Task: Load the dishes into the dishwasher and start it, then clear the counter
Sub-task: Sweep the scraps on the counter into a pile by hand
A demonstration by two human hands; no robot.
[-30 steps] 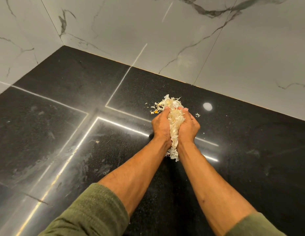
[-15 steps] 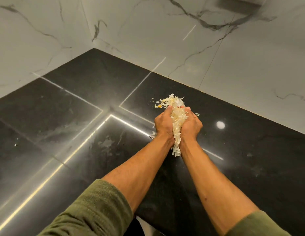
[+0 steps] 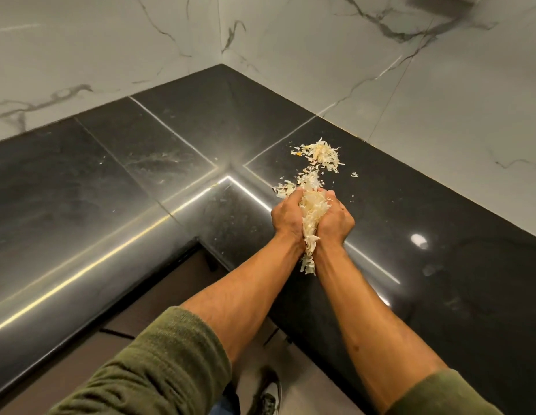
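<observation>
1. Left hand [image 3: 287,217] and right hand [image 3: 335,218] are pressed together, fingers curled round a clump of pale peels [image 3: 312,211].
2. Strands hang below the wrists.
3. Just beyond the knuckles, loose scraps [image 3: 322,155] lie on the black counter [image 3: 170,163].

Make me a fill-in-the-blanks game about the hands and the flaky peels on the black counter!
1. The left hand and right hand squeeze a bunch of pale peels ______ them.
2. A smaller pile of peels lies on the ______ counter.
3. That pile lies nearer the ______ than the hands do.
4. Both sleeves are ______.

Missing words: between; black; wall; green
</observation>
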